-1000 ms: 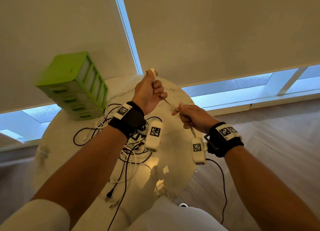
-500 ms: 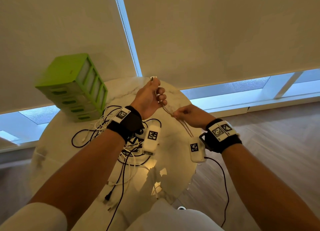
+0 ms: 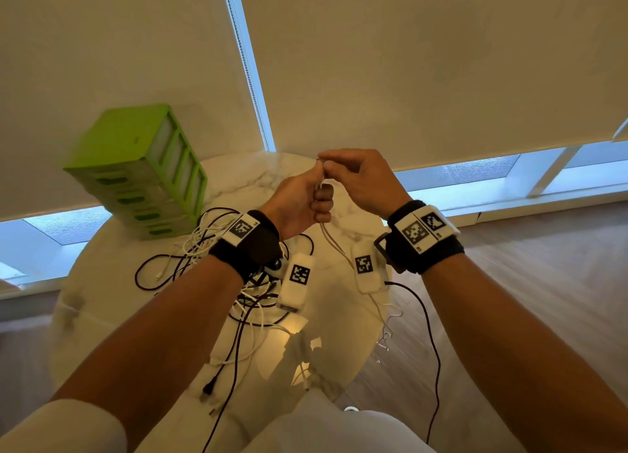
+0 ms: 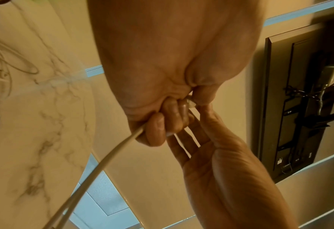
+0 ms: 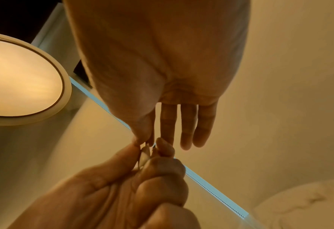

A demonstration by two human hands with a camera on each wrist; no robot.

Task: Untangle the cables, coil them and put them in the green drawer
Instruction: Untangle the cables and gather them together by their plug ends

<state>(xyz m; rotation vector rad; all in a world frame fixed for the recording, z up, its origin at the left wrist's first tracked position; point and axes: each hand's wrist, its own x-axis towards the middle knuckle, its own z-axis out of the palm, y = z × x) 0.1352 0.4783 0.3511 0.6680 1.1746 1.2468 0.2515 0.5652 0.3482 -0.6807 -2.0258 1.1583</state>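
Up above the counter (image 3: 339, 316), the left hand (image 3: 299, 201) is curling its grip around the white cable (image 4: 111, 156), thumb pressing the plug end, while the right hand (image 3: 360, 180) is pinching that same end with thumb and forefinger, its other fingers (image 5: 189, 124) hanging straight. The cable is running down toward the tangle (image 3: 217, 248) lying beside the green drawer unit (image 3: 136, 170). Likely a loop is being formed; if the pinch slackens, the springy cable could slip free, or its trailing length could snag the tangle and drag it.
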